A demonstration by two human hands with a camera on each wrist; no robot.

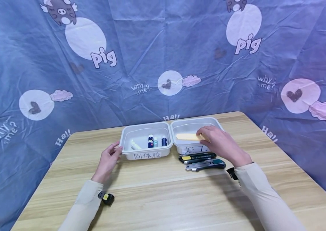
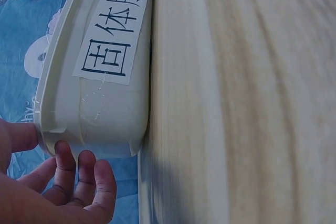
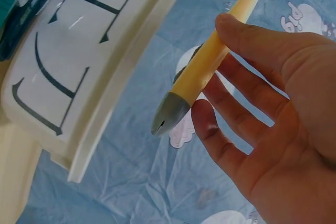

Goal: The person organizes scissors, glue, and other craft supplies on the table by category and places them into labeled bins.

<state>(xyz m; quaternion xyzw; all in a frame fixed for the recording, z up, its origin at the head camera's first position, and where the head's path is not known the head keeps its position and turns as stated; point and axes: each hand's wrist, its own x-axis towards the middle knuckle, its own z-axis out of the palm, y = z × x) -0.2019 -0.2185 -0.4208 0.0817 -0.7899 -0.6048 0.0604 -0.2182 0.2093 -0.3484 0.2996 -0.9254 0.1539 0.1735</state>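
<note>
My right hand [image 1: 219, 141] holds a yellow utility knife [image 1: 190, 137] over the right white bin [image 1: 191, 122]. In the right wrist view, thumb and fingers pinch the yellow knife [image 3: 210, 59], its grey end pointing down. My left hand [image 1: 111, 159] pinches the corner of the left white bin [image 1: 146, 126]; thumb and fingertip meet its rim in the left wrist view. Inside that bin lie several glue sticks [image 1: 150, 141]. Two more utility knives lie in front of the right bin, a black and yellow one [image 1: 197, 157] and a grey one with a green slider [image 1: 206, 165].
Both bins stand side by side near the back edge of the wooden table [image 1: 151, 199], each with a paper label [image 1: 147, 155] on its front. A blue printed cloth [image 1: 139, 48] hangs behind.
</note>
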